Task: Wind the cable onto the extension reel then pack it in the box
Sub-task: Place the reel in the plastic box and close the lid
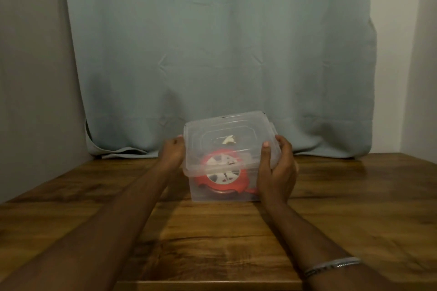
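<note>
Fingers (pixel 268 149) of right hand (pixel 276 170) curl round lid (pixel 227 130) edge; left hand (pixel 172 152) grips opposite edge. Lid sits between hands, tilted, near edge overhanging box (pixel 201 192), not seated. Reel (pixel 222 172) lies flat inside box on surface (pixel 212 243). Cable seems wound. Judgement: press lid down evenly. Curtain (pixel 212 42) behind.

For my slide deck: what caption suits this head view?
Both hands, left and right, set the lid on the clear box holding the red reel.
</note>
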`<state>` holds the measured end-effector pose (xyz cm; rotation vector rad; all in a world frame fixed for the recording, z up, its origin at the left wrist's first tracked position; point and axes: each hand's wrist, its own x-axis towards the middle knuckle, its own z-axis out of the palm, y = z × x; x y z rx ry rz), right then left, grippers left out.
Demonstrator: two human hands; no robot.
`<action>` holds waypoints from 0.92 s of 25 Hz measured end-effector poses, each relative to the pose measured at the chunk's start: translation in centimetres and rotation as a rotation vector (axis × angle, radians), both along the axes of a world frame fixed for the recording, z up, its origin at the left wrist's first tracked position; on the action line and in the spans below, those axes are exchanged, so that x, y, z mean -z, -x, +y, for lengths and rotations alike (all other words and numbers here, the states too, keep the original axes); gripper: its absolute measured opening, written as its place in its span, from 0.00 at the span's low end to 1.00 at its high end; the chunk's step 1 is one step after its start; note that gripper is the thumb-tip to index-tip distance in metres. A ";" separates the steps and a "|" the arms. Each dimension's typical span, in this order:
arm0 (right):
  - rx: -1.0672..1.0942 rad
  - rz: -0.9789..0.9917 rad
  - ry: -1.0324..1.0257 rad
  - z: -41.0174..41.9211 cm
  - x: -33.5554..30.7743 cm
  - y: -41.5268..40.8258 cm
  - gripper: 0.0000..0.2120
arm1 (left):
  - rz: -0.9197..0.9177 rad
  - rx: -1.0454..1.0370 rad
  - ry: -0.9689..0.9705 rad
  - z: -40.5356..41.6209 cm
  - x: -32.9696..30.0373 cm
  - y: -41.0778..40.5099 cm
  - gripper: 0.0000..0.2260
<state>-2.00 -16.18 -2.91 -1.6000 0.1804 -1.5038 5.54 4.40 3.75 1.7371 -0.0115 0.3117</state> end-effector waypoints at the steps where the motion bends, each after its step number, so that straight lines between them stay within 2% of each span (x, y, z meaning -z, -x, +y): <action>1: 0.045 0.023 0.025 0.0 0.0 -0.2 0.20 | -0.013 -0.001 -0.035 -0.1 0.4 -0.2 0.21; 3: 0.096 0.068 0.047 -0.4 0.3 -0.7 0.18 | -0.003 0.037 -0.045 -0.3 0.6 -0.7 0.20; 7: 0.024 0.129 -0.038 -0.8 0.7 -1.2 0.20 | 0.059 0.117 -0.157 -0.7 0.7 -2.3 0.20; 11: 0.042 0.133 -0.010 -0.7 0.8 -1.1 0.16 | 0.028 0.113 -0.379 -1.5 -0.1 -2.8 0.20; 14: 0.080 0.175 -0.004 -0.7 0.8 -1.2 0.14 | 0.005 0.093 -0.622 -1.5 -1.0 -3.4 0.24; 15: 0.086 0.179 -0.010 -0.8 0.8 -1.3 0.13 | -0.014 0.102 -0.645 -1.7 -1.4 -3.4 0.25; 17: 0.066 0.163 -0.029 -0.8 0.8 -1.4 0.11 | 0.032 0.182 -0.635 -2.1 -2.0 -3.6 0.25; 20: 0.040 0.120 -0.060 -1.1 0.8 -1.6 0.06 | 0.122 0.268 -0.509 -1.2 -1.7 -3.6 0.21; 23: 0.031 0.064 -0.124 -1.5 0.7 -2.0 0.09 | 0.133 0.258 -0.404 0.1 -0.5 -4.3 0.16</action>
